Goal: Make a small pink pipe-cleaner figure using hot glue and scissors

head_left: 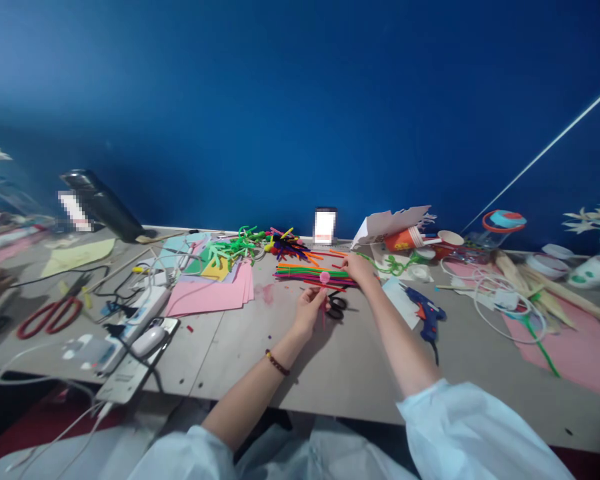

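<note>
Two bare hands over the table (260,360): your left hand (311,308) pinches a pink puff (325,277) by its thin stem (324,321), the head standing above your fingers. Your right hand (359,270) is farther out, fingers bent at the right end of the pipe cleaners (300,273) — whether it grips any cannot be told from this view. The pipe cleaners lie just beyond your left hand, long axis running crosswise, left to right; your right hand is nearer. Scissors (337,307) lie just right of your left hand — the glue gun (431,315) right of your right forearm.
</note>
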{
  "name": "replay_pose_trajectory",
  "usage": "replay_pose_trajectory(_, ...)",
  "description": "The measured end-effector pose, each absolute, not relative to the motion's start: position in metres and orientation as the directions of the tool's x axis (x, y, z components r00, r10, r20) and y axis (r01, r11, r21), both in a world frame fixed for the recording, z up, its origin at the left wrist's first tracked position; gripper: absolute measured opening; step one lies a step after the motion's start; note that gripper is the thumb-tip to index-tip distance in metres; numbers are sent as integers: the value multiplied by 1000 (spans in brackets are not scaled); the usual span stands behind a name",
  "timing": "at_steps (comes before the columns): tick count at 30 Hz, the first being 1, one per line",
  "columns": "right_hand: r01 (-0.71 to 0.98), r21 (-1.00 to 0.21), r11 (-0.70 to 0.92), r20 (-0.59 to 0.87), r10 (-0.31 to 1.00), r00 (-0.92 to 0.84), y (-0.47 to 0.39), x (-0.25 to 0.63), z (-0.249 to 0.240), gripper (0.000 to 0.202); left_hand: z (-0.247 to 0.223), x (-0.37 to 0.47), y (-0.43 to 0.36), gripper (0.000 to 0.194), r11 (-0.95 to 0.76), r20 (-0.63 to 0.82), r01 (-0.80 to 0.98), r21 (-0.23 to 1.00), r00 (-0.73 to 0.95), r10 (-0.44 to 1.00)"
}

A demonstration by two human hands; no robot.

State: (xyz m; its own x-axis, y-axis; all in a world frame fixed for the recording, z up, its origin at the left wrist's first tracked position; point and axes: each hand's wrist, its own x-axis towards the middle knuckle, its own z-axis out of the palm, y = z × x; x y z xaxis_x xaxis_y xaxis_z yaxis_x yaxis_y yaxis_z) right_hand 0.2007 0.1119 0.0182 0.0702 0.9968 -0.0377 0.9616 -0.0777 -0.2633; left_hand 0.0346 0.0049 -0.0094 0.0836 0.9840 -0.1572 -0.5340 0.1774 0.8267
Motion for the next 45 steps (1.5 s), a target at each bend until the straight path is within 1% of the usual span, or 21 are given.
replay_pose_trajectory(2,966,-248,-69,-30,998,64,115,198,16,9,-11,35,6,40,180,-171,-555,812,68,983)
replay_pose_trajectory(5,970,-240,-42,22,999,49,114,196,17,12,-7,34,7,36,188,-174,-585,789,81,981)
replay_pose_trajectory(7,964,-266,-4,127,991,39,110,196,19,17,0,32,6,33,208,-187,-595,776,98,978)
replay_pose_trajectory(8,950,-311,29,211,977,39,106,196,21,20,4,31,6,32,219,-199,-604,767,101,975)
replay_pose_trajectory(10,855,-495,158,426,901,80,97,195,26,21,11,30,6,33,242,-237,-619,747,92,967)
replay_pose_trajectory(11,764,-601,235,499,857,128,90,194,29,21,14,29,6,34,246,-248,-620,745,86,965)
replay_pose_trajectory(12,654,-695,299,529,829,184,83,193,33,21,17,29,6,34,238,-245,-619,749,75,967)
replay_pose_trajectory(13,554,-765,329,524,818,238,74,190,36,22,18,28,7,35,220,-219,-599,770,75,973)
replay_pose_trajectory(15,385,-861,333,457,838,299,54,184,43,23,19,26,9,34,134,-124,-519,845,54,991)
replay_pose_trajectory(16,313,-893,323,417,856,307,44,180,45,23,18,25,10,32,70,-63,-452,889,30,998)
replay_pose_trajectory(18,196,-931,307,354,890,287,23,172,47,24,16,20,14,28,-93,93,-263,960,-11,996)
replay_pose_trajectory(20,129,-951,282,306,921,241,8,165,44,24,13,13,17,22,-257,256,-31,966,-45,966)
replay_pose_trajectory(22,115,-955,272,289,941,177,-1,159,37,23,10,6,19,18,-430,442,180,885,-34,896)
replay_pose_trajectory(24,127,-957,261,278,950,141,-4,155,30,23,5,0,22,15,-535,559,319,782,17,829)
replay_pose_trajectory(26,147,-957,251,271,953,138,-3,153,24,24,0,-4,24,15,-590,622,400,701,61,781)
replay_pose_trajectory(30,211,-949,233,268,950,161,-1,153,18,24,-10,-8,28,18,-647,685,483,590,124,718)
replay_pose_trajectory(34,266,-934,239,288,944,164,-1,154,14,24,-12,-8,26,19,-652,688,499,571,142,712)
replay_pose_trajectory(38,297,-922,248,307,936,172,-1,155,9,25,-10,-7,22,20,-640,696,530,557,123,707)
replay_pose_trajectory(45,322,-909,263,329,929,170,-4,152,10,26,-15,-12,22,21,-682,715,600,417,246,654)
